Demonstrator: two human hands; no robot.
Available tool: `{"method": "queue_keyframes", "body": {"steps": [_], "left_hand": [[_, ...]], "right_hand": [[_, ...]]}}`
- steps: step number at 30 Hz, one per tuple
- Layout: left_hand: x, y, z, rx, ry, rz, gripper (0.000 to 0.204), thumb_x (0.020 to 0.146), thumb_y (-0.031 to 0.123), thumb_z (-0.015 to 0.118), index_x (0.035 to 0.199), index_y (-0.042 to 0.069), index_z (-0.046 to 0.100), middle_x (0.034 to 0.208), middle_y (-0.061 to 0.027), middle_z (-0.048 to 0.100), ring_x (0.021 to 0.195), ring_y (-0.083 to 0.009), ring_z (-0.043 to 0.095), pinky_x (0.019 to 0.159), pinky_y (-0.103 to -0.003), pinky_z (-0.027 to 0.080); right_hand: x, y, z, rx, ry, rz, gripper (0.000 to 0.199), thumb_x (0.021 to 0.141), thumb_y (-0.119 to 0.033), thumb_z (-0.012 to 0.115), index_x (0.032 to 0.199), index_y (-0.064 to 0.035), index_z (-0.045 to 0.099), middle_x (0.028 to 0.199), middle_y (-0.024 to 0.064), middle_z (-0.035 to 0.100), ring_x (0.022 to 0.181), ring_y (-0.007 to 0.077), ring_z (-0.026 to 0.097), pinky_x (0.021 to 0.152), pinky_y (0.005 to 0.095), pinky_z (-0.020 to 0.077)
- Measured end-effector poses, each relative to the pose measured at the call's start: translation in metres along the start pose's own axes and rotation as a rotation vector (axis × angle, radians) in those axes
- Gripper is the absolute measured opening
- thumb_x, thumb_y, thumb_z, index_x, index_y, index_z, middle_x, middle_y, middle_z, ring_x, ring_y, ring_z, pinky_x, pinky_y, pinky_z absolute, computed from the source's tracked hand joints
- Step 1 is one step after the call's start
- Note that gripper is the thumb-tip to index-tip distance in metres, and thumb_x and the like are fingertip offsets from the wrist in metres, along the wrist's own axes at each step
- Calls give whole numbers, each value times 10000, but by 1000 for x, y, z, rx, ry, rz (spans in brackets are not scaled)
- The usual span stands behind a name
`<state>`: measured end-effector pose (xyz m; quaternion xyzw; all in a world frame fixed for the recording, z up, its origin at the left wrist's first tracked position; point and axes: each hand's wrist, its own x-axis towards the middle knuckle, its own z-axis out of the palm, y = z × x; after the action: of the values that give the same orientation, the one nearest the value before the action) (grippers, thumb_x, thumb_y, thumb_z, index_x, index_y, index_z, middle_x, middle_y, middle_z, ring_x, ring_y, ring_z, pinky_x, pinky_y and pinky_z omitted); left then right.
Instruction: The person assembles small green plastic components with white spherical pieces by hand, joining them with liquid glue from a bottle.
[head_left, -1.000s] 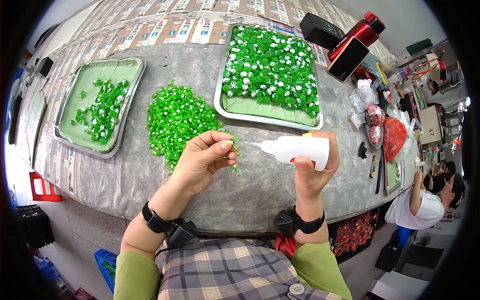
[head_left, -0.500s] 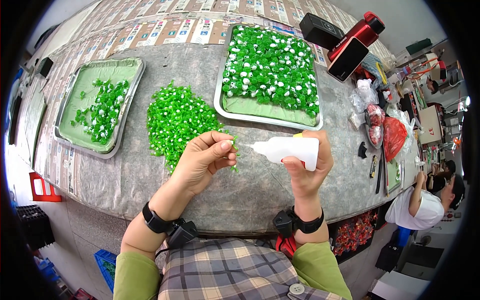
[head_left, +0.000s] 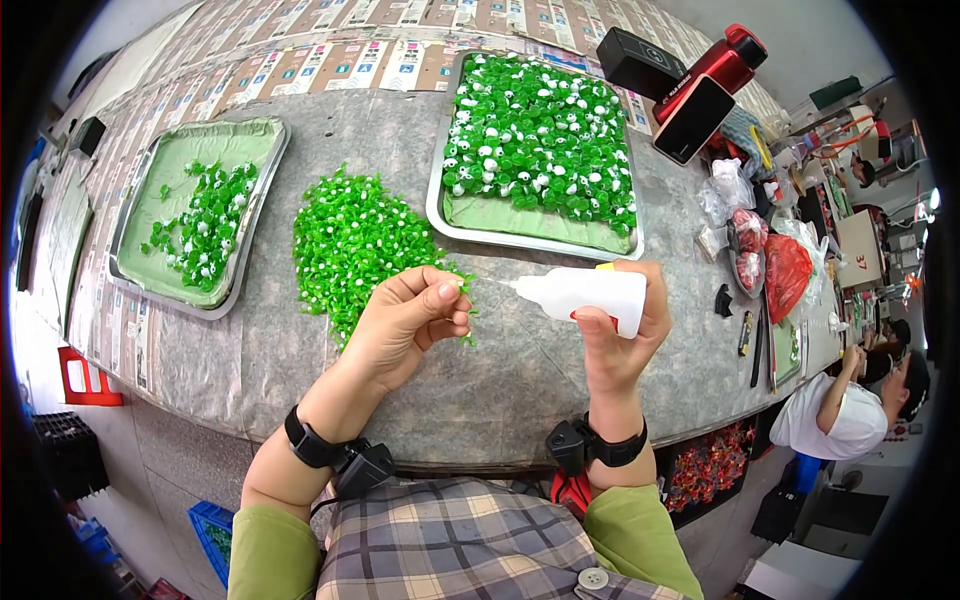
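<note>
White plastic squeeze bottle [head_left: 592, 299] in the right hand [head_left: 630, 325], fingers closed around its body, bottle on its side, thin nozzle pointing left. Left hand [head_left: 408, 315]: thumb and forefinger pinched shut on a small green piece [head_left: 464, 285], held above the table [head_left: 500, 400] towards the near edge. Nozzle tip just beside the piece; contact cannot be told.

Progress (judged): one piece in hand, unfinished. Loose heap [head_left: 360, 240] of slender green pieces with pale specks, mid-table between the trays, looks like work left; a large number remain there.

Containers:
- Large metal tray [head_left: 540, 233], towards the far edge, right of the heap: green liner, densely covered with green pieces and white balls, some dark-dotted. Bare strip along its near edge.
- Smaller metal tray [head_left: 150, 255], by the table's left edge: similar liner, loose cluster of like pieces towards its right side, left side mostly bare.
</note>
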<state>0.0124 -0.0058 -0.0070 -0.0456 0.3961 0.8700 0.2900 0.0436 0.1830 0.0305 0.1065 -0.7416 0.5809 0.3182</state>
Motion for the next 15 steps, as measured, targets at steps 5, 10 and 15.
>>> {"method": "queue_keyframes", "body": {"steps": [5, 10, 15], "left_hand": [[-1, 1, 1, 16, 18, 25, 109, 782, 121, 559, 846, 40, 523, 724, -39, 556, 637, -104, 549, 587, -233, 487], [0, -2, 1, 92, 52, 170, 135, 757, 57, 575, 885, 46, 533, 771, -25, 570, 703, -115, 561, 650, -249, 482], [-2, 0, 1, 79, 49, 195, 136, 759, 53, 571, 890, 43, 532, 787, -27, 568, 720, -120, 559, 670, -258, 478]], "right_hand": [[-2, -3, 1, 97, 80, 43, 383, 620, -264, 738, 799, -15, 508, 723, 29, 499, 633, 89, 488, 547, 194, 385], [-1, -2, 1, 67, 53, 11, 366, 624, -266, 733, 775, -18, 512, 725, 30, 509, 623, 92, 486, 548, 199, 388], [-2, -2, 0, 37, -5, 51, 354, 624, -253, 732, 776, -16, 517, 720, 34, 524, 621, 95, 499, 545, 206, 397]]}}
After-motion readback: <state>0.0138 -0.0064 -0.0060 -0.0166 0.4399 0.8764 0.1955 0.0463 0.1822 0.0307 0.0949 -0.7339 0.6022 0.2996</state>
